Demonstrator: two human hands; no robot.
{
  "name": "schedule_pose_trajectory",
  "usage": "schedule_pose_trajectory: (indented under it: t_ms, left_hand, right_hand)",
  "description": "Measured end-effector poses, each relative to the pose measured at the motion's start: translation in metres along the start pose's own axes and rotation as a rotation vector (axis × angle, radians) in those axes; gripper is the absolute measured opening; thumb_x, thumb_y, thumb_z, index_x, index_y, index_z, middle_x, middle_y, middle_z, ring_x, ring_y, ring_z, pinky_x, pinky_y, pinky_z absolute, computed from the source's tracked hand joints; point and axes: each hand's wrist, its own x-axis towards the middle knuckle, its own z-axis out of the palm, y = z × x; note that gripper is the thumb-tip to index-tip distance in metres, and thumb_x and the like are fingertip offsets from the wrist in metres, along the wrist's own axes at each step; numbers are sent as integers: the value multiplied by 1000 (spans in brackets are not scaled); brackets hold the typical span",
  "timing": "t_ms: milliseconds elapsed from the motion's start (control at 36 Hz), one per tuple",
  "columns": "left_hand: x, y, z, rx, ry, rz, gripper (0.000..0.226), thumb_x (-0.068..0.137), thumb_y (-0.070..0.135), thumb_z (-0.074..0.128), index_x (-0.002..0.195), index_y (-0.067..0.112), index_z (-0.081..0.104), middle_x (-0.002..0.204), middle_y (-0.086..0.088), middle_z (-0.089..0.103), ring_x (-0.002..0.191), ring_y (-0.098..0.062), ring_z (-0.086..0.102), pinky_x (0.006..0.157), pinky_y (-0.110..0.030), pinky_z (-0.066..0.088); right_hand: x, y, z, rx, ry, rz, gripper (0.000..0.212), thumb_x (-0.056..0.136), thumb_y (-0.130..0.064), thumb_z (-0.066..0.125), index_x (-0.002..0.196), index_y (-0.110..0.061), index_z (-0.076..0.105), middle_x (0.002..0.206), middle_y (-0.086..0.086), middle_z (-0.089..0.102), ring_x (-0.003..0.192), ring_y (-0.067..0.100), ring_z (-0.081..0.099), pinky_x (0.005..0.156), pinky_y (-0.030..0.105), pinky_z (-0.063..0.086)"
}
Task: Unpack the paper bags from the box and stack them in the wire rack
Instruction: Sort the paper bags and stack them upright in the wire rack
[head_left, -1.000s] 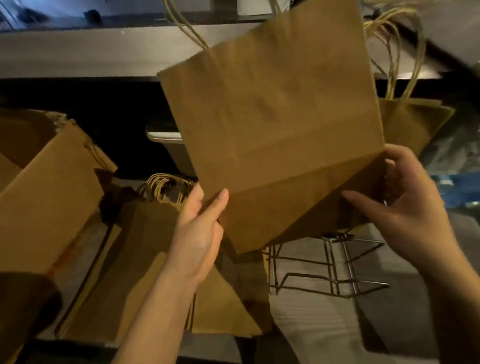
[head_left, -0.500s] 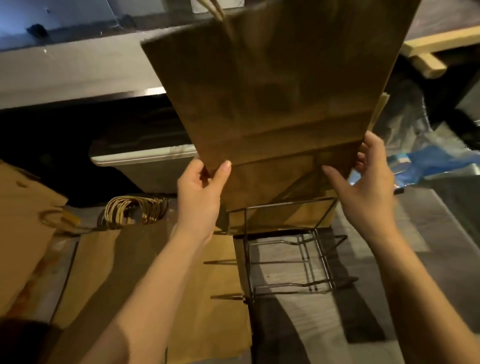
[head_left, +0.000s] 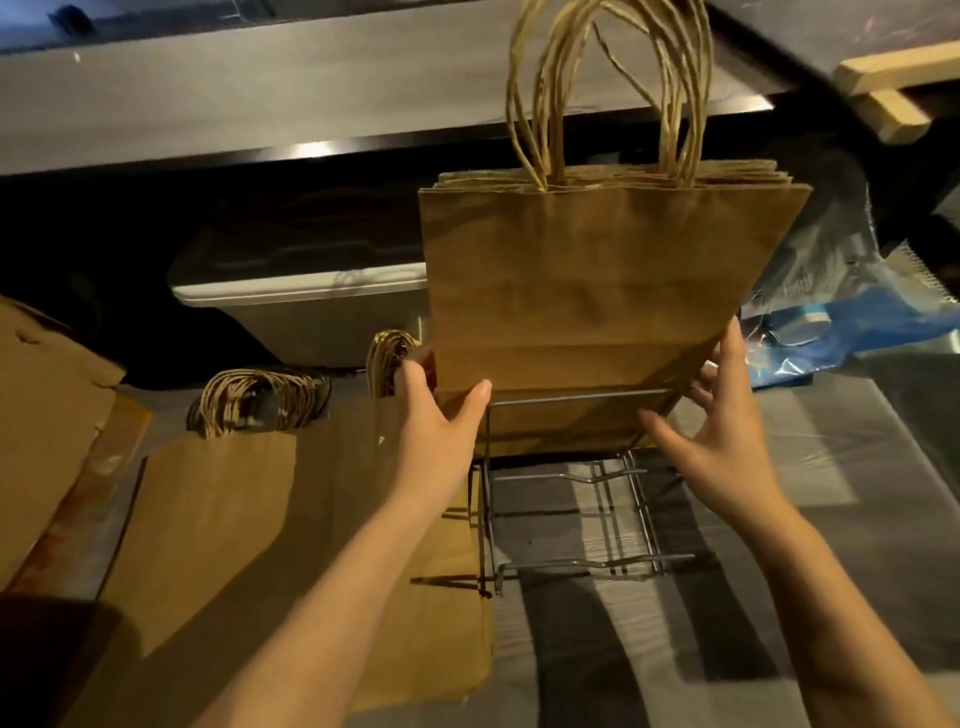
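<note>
Head view: a bundle of brown paper bags (head_left: 597, 291) stands in the metal wire rack (head_left: 576, 563), left hand (head_left: 436, 415) pinching it, right hand (head_left: 727, 452) steadying it with straight fingers (head_left: 731, 345); flat brown bags (head_left: 234, 519) beside it await stacking.

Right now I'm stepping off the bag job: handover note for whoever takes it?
Left hand pinches the lower left edge of the upright bundle of brown paper bags.
Right hand open, fingers against its lower right edge.
Bundle stands handles up in the grey wire rack, apparently seated.
Done: this bundle.
Left: let go, then rack the flat brown bags lying beside the rack; brown cardboard box is far left.
</note>
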Motion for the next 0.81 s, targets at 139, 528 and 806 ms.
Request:
schedule_pose_trajectory:
  t_ms: [139, 528, 806]
  left_hand:
    - [-4, 1, 2, -21, -87, -80, 67, 95, 38, 48, 149, 33, 7, 156, 6, 21, 141, -15, 24, 115, -41, 24]
    - [-21, 11, 21, 33, -254, -212, 66, 101, 38, 32, 149, 29, -12, 158, 12, -3, 144, -10, 3, 114, -29, 9]
    - [-11, 10, 30, -24, -202, -245, 65, 97, 40, 45, 150, 31, 9, 156, 8, 19, 144, -16, 17, 115, -37, 18]
  right_hand:
    - [8, -1, -1, -65, 62, 13, 88, 78, 2, 69, 148, -24, 21, 130, -7, 45, 110, 9, 53, 92, 25, 48]
    - [1, 5, -28, -271, 195, 12, 81, 74, 4, 72, 142, -18, 33, 112, -7, 50, 98, 9, 52, 76, 11, 41]
    - [8, 2, -31, 52, 25, 111, 107, 80, 1, 68, 150, -27, -8, 144, -28, 26, 135, 3, 34, 110, 39, 36]
